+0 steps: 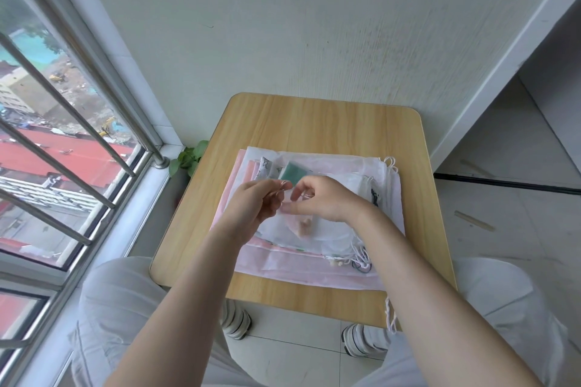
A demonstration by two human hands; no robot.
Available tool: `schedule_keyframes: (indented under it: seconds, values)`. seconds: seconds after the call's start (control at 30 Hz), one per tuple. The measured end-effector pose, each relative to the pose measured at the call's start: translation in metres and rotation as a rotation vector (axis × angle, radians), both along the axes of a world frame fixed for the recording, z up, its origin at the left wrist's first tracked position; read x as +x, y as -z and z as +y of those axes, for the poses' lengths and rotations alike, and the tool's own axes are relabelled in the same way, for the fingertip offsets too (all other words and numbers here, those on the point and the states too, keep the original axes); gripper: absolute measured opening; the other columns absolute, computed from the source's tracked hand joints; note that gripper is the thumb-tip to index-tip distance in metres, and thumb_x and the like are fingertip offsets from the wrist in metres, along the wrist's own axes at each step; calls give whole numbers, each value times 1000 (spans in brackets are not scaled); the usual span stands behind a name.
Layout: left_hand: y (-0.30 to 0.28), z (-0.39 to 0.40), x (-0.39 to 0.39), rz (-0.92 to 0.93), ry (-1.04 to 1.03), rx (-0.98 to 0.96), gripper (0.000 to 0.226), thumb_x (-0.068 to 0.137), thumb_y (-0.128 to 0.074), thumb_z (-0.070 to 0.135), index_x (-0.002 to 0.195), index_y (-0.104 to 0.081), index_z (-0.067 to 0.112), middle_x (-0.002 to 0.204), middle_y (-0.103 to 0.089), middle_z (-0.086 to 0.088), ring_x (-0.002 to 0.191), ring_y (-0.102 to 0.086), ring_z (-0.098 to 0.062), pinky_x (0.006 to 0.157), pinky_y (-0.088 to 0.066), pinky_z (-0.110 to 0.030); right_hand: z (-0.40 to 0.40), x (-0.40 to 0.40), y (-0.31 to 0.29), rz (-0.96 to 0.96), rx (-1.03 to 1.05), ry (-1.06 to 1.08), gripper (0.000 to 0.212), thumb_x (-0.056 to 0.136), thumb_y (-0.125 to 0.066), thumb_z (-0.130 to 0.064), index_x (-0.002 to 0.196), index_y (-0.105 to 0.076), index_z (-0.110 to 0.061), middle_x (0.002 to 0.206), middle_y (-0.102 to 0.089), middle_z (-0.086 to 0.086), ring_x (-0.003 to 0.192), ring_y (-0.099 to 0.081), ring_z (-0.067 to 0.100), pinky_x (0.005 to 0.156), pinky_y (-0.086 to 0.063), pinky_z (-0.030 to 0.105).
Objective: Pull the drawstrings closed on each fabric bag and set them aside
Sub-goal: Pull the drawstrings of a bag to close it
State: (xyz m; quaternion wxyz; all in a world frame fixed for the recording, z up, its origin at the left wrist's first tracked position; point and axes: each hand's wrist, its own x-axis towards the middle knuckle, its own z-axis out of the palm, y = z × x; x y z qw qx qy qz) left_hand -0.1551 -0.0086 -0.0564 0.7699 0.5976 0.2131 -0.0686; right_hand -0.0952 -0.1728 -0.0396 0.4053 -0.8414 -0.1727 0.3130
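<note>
Sheer white bag (301, 226) – pinched by both hands, atop pile.

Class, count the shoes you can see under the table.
2: left shoe below the table's near-left edge, right shoe below its near-right edge; both partly hidden.

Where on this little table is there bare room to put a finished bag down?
The table shows bare wood in a wide band between the bag pile and the wall, and in narrower strips along its left and near edges. The middle is crowded: stacked bags, with both hands above them.
</note>
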Motion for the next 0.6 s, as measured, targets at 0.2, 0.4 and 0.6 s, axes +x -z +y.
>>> schedule_keyframes:
  seconds: [0.2, 0.4, 0.6]
  values:
    - [-8, -9, 5, -117, -18, -150, 16, 97, -50, 7, 90, -64, 3, 69, -52, -5, 60, -50, -16, 58, -42, -23, 17, -10, 1, -130, -174, -9, 51, 71, -78, -50, 107, -56, -21, 89, -56, -14, 85, -58, 8, 71, -46, 28]
    - [-7, -3, 3, -125, -49, -237, 25, 94, -48, 11, 74, -63, 8, 74, -57, -7, 66, -53, -19, 64, -43, -28, 14, -3, 8, -687, -235, 118, 8, 95, -53, -24, 95, -51, -16, 72, -53, -6, 69, -54, 26, 53, -33, 30]
    - [11, 11, -13, 75, -85, 286, 24, 92, -58, 23, 94, -66, 0, 91, -70, -16, 75, -71, -25, 69, -58, -37, 10, -5, 27, -835, -203, -38, 9, 89, -48, -6, 92, -53, -13, 90, -59, 1, 72, -54, 29, 53, -36, 31]
